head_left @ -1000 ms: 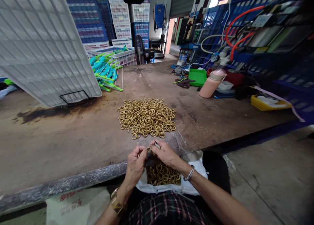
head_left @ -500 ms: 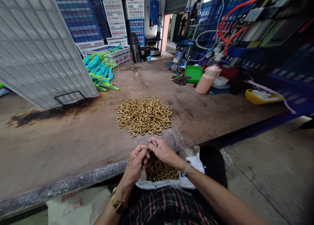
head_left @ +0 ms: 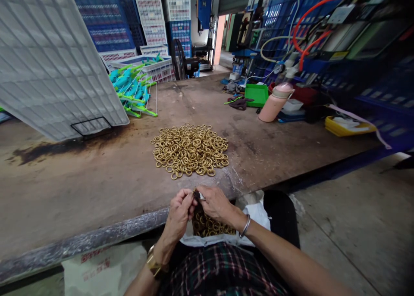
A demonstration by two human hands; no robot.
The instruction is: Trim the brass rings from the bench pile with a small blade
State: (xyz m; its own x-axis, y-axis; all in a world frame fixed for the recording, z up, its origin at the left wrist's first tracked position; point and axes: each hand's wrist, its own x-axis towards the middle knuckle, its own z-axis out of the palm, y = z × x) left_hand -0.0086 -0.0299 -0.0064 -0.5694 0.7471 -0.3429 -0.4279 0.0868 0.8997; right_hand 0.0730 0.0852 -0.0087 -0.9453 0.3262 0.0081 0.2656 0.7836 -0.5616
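My left hand (head_left: pixel 180 212) is closed in a pinch over the front edge of the table. At its fingertips shows a bit of gold colour, apparently a brass ring (head_left: pixel 195 189), mostly hidden by the fingers. My right hand (head_left: pixel 218 204) meets it from the right, its fingers closed around a small dark tool (head_left: pixel 197 196) whose kind I cannot make out. Beneath both hands, a white bag (head_left: pixel 258 216) in my lap holds many brass rings (head_left: pixel 210 225). Just beyond my hands, a loose heap of brass rings (head_left: pixel 190 149) lies on the table.
The brown wooden table (head_left: pixel 97 188) has a worn front edge. A grey-white ribbed panel (head_left: pixel 61 67) leans at left, with green-and-blue plastic pieces (head_left: pixel 134 91) behind it. At right stand a pink bottle (head_left: pixel 273 104), a green tray (head_left: pixel 256 95) and a yellow tray (head_left: pixel 349 127).
My right hand has turned and its fingers have shifted, so a dark piece now shows between the fingertips. Both hands stay together in nearly the same place. The view has tilted slightly.
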